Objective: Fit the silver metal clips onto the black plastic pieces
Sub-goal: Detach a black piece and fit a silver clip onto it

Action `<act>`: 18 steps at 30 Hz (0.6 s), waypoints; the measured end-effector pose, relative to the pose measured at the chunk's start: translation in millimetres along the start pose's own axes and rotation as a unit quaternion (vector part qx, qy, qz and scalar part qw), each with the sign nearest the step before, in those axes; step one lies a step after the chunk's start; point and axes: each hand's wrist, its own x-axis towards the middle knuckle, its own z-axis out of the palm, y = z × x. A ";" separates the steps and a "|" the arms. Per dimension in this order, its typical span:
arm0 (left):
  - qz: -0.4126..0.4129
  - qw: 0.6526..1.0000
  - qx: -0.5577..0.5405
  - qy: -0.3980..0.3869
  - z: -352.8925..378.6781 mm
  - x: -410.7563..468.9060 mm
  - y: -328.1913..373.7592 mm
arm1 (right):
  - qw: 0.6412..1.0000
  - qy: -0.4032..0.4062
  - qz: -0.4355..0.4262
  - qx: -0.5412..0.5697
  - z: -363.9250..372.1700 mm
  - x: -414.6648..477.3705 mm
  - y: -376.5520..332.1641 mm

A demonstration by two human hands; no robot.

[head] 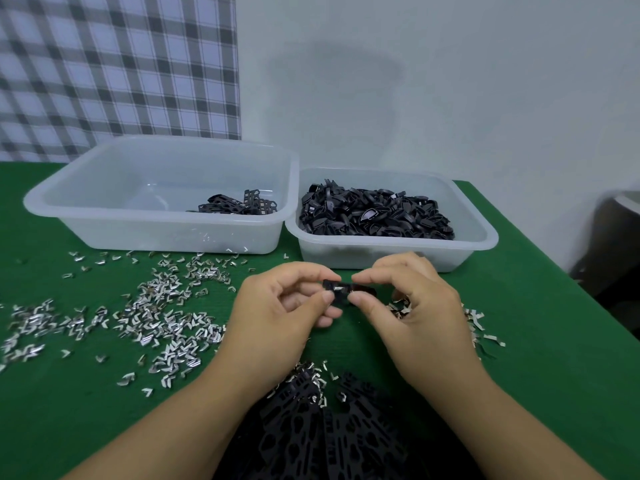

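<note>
Above the green table, a small black plastic piece (346,289) is held between both hands, a silver metal clip (338,288) showing on it. My left hand (277,313) pinches its left end with thumb and fingers. My right hand (412,306) pinches its right end, and several more silver clips (401,308) sit under its curled fingers. Many loose silver clips (156,317) lie scattered on the table to the left. A heap of black plastic pieces (332,427) sits at the near edge between my forearms.
A translucent tub (62,199) at the back left holds a few black pieces (239,204). A second tub (485,233) to its right is heaped with black plastic parts (374,213). More clips (481,327) lie right of my right hand. A dark object (620,237) stands beyond the table's right edge.
</note>
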 end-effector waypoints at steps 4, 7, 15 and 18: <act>-0.008 1.000 0.002 -0.001 -0.5 0.4 -0.2 | 0.996 -0.060 0.043 0.040 -0.6 -0.7 -0.7; -0.012 1.000 0.010 -0.015 -0.7 -0.8 0.8 | 0.995 -0.064 0.067 0.046 -1.4 -0.9 -0.5; 0.005 0.999 0.030 -0.019 -0.9 0.1 -0.3 | 0.993 -0.086 0.067 0.048 -4.3 0.5 -2.3; 0.001 0.999 0.034 -0.020 -0.6 0.4 -1.0 | 0.991 -0.103 0.076 0.039 -5.8 3.3 -4.5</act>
